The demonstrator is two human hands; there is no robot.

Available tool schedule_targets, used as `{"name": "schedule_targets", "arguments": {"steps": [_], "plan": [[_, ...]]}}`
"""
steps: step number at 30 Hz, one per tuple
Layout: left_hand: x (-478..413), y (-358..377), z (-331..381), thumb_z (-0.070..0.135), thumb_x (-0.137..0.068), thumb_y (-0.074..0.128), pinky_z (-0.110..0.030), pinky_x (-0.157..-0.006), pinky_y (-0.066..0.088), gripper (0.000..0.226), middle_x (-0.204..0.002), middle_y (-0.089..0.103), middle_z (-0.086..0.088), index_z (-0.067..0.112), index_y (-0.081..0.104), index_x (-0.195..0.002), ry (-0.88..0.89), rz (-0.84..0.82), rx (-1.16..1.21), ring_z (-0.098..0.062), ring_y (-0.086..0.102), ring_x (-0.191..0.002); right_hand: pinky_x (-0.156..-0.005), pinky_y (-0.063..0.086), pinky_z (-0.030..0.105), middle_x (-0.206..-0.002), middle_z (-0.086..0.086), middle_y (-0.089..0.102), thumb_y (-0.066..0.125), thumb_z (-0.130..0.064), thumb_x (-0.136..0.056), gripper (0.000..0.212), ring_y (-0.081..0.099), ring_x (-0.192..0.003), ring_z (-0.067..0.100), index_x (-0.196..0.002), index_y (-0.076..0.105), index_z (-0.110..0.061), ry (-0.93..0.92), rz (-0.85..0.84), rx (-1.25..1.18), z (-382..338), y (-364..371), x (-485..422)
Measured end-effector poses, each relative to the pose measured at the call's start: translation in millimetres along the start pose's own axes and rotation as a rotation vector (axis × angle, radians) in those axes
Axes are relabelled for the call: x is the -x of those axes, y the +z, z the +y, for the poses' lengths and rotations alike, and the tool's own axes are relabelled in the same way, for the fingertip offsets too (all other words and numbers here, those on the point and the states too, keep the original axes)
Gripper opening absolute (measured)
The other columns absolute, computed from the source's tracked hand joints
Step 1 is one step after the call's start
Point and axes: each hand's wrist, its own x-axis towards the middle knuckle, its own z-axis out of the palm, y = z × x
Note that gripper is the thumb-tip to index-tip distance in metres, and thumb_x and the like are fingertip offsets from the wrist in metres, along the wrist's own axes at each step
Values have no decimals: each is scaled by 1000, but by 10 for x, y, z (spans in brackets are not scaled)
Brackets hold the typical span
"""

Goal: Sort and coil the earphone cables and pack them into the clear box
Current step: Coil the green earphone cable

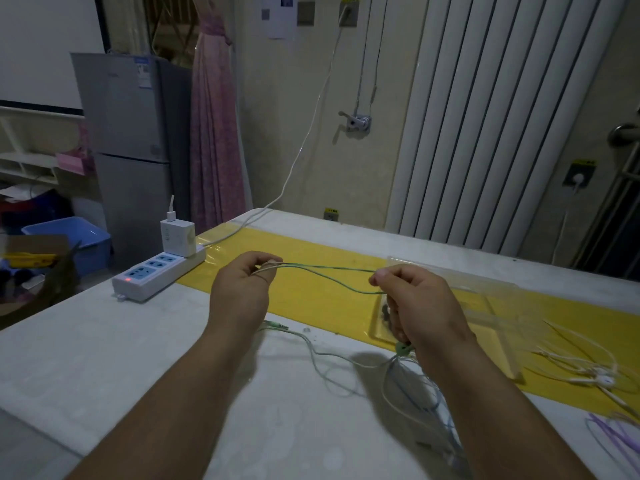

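A thin green earphone cable (329, 277) is stretched in a doubled loop between both hands above the yellow strip. My left hand (242, 289) pinches the folded end of the loop. My right hand (412, 306) pinches the other end, and the rest of the cable hangs from it, with a green earbud (403, 348) below the palm. Its jack plug (280, 326) lies on the table near my left wrist. The clear box (485, 306) sits open just behind my right hand, with something dark inside it. A blue cable (426, 407) lies tangled under my right forearm.
White earphones (595, 374) lie on the yellow strip (311, 306) at the right, and a purple cable (613, 434) near the right edge. A power strip (156, 277) with a white charger (177, 237) stands at the table's left edge, its cord running to the wall.
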Motion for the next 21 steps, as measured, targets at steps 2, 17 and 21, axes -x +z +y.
{"name": "schedule_targets", "arguments": {"steps": [2,17,21], "plan": [[5,-1,7,16,-95,55,-26,-54,30,23,-71,51,0,28,67,-80,22,70,-41,-8,38,-57,-49,25,25,-41,-12,41,62,-21,-92,20,31,-34,5,-76,70,-11,18,-43,26,-4,-31,5],[19,-79,-30,-5,-61,54,-40,-82,50,64,-120,50,9,44,60,-102,57,-151,-499,-19,51,-109,-42,34,21,-56,1,67,63,-19,-92,16,38,-38,8,-80,70,-12,-40,-81,145,-28,-8,51],[106,-32,17,20,-52,54,-40,-91,42,52,-108,50,24,40,53,-100,345,-379,-473,-10,46,-110,-49,36,24,-63,-3,72,62,-23,-92,16,42,-48,11,-78,69,-19,-75,-36,215,-14,44,78]]}}
